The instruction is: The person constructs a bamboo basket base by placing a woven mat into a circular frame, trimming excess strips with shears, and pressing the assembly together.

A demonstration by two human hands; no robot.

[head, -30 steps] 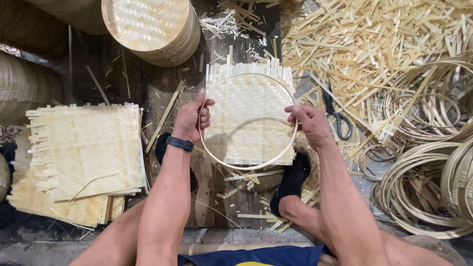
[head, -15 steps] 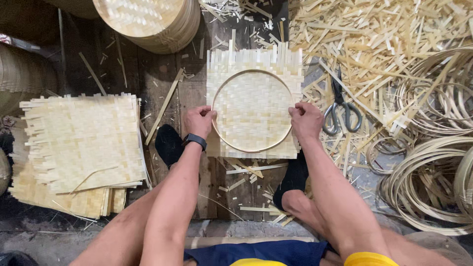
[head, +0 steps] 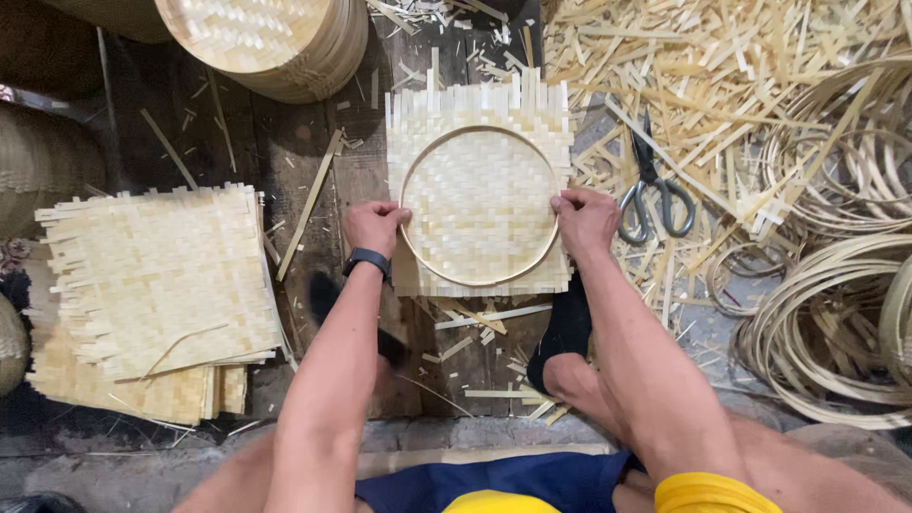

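Left hand (head: 375,226) and right hand (head: 586,220) each pinch opposite sides of a bamboo hoop (head: 480,206), pressed flat on a square woven mat (head: 480,95) on the plank floor (head: 275,152). Scissors (head: 654,195) lie just right; stacked mats (head: 157,275) left.

Scissors (head: 652,195) amid bamboo strips (head: 722,76), woven mat stack (head: 157,280) nr.

No packages here, no labels, no signs, the only screen-like thing a small dark band-mounted wrist device (head: 367,259) on the left forearm, rectangular, black, its face not readable from this angle
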